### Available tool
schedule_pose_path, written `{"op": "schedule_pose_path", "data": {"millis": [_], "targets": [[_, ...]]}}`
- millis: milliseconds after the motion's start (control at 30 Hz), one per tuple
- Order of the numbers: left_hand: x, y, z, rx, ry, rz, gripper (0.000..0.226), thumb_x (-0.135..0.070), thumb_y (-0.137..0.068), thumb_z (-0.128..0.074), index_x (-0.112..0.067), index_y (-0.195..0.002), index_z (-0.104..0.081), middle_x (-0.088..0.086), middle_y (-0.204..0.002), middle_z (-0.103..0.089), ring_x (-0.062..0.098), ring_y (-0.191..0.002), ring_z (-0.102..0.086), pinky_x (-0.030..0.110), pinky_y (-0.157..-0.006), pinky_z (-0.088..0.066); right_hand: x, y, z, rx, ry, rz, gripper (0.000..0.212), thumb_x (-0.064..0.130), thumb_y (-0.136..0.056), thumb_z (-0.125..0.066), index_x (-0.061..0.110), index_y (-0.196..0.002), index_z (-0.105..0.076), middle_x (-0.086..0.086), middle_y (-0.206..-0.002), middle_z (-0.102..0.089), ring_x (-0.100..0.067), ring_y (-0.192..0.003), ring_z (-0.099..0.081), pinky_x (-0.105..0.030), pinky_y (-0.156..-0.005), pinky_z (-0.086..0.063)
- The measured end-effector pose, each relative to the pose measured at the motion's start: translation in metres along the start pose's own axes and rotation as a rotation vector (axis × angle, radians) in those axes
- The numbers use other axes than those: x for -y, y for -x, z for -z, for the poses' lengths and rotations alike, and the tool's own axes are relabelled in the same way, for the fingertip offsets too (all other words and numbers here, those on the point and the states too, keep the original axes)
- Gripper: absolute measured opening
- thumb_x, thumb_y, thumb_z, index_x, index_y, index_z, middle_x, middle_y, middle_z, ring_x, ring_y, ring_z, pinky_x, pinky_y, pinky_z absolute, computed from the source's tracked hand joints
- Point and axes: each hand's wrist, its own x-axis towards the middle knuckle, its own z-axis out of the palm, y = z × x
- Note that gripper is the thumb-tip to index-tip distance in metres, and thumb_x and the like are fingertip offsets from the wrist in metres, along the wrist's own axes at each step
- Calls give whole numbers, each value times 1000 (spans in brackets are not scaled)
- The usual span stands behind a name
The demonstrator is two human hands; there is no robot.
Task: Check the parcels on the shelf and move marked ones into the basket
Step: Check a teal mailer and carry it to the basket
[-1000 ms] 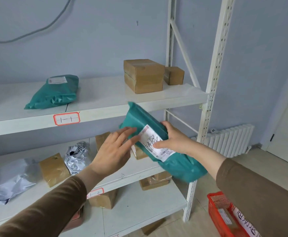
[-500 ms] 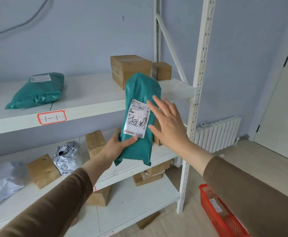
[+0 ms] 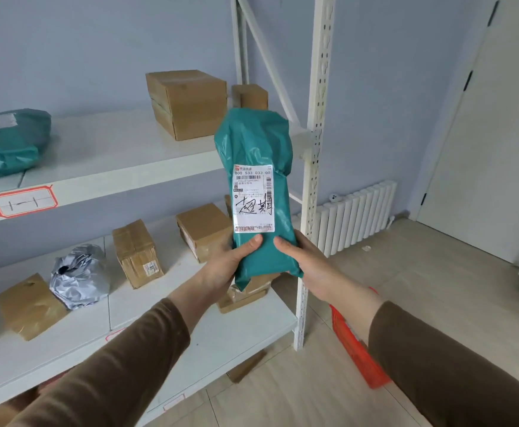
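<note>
I hold a teal parcel bag point(image 3: 253, 143) upright in front of the white shelf point(image 3: 113, 167). Its white label point(image 3: 253, 198) faces me and bears large black handwritten marks. My left hand point(image 3: 232, 260) grips the bag's lower left side and my right hand point(image 3: 304, 263) grips its lower right side. The red basket point(image 3: 355, 349) stands on the floor at the lower right, mostly hidden behind my right arm.
The top shelf carries another teal bag point(image 3: 8, 143) and two brown boxes point(image 3: 187, 103). The middle shelf holds several brown boxes point(image 3: 136, 254) and a silver bag point(image 3: 79, 277). A white shelf post point(image 3: 313, 167), a radiator point(image 3: 357, 217) and a door point(image 3: 498, 118) are on the right.
The teal bag was turned upright with its label toward me. My right hand came off it, then closed on its lower right side. The view moved closer.
</note>
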Motion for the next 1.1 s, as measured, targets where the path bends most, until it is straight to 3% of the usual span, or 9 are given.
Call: {"op": "schedule_pose_path", "data": {"millis": [167,267,367,533,633,767,900,1000,1100], "targets": [[28,-26,-24,63,-65,85,55,-22,-94,-75,-19,-144,-53,5,-136,-70,23,-118,-71,25,-79,-60,-23,3,45,-98,-58,-27,75,45,-81,-80,25,-147,-51,0,-135,-70,-21,-123,-68,-38,-98,-58],[49,-49,-34,87,-70,137,77,-32,-82,-87,-29,-148,-47,2,-138,-66,23,-121,-69,39,-95,-61,-37,0,68,-171,-80,-54,76,48,-83,-81,22,-148,-51,-2,-136,-70,-24,-123,-68,-44,-104,-55],[69,-69,-44,79,-42,200,95,-35,-73,-92,-29,-151,-38,6,-139,-62,28,-123,-67,50,-106,-55,-49,-1,88,-232,-91,-79,60,37,-94,-73,19,-146,-51,-5,-137,-69,-26,-124,-67,-44,-104,-56],[105,-99,-66,138,-27,272,70,-20,-90,-79,-25,-147,-40,5,-137,-64,26,-121,-67,42,-97,-60,-71,-1,124,-366,-115,-122,59,35,-94,-72,19,-146,-49,-4,-135,-69,-25,-124,-66,-43,-105,-55],[133,-114,-83,172,-4,317,69,-18,-90,-80,-24,-148,-44,4,-139,-65,24,-122,-67,46,-102,-57,-87,5,147,-440,-162,-153,55,34,-96,-71,19,-145,-51,-3,-135,-69,-23,-123,-67,-38,-100,-58],[171,-129,-115,188,29,384,69,-16,-88,-81,-25,-147,-47,8,-137,-67,26,-120,-69,39,-93,-61,-107,20,185,-508,-191,-208,52,36,-97,-70,20,-143,-53,-3,-133,-72,-24,-121,-69,-45,-106,-55],[204,-151,-157,215,44,417,85,-26,-76,-87,-26,-150,-46,6,-142,-63,26,-122,-68,41,-89,-62,-117,26,238,-546,-193,-248,53,36,-97,-69,21,-145,-52,-4,-132,-72,-28,-121,-69,-49,-109,-53],[230,-173,-200,220,49,430,76,-22,-83,-84,-24,-150,-48,5,-144,-61,26,-123,-68,42,-88,-63,-125,29,292,-569,-191,-274,53,38,-98,-68,23,-146,-52,-4,-132,-72,-28,-121,-69,-51,-108,-53],[257,-191,-250,214,53,476,67,-18,-90,-80,-23,-149,-49,4,-144,-61,25,-124,-67,48,-98,-60,-133,34,353,-558,-148,-308,43,37,-101,-64,23,-140,-56,-3,-128,-74,-27,-119,-71,-46,-105,-54]]}}
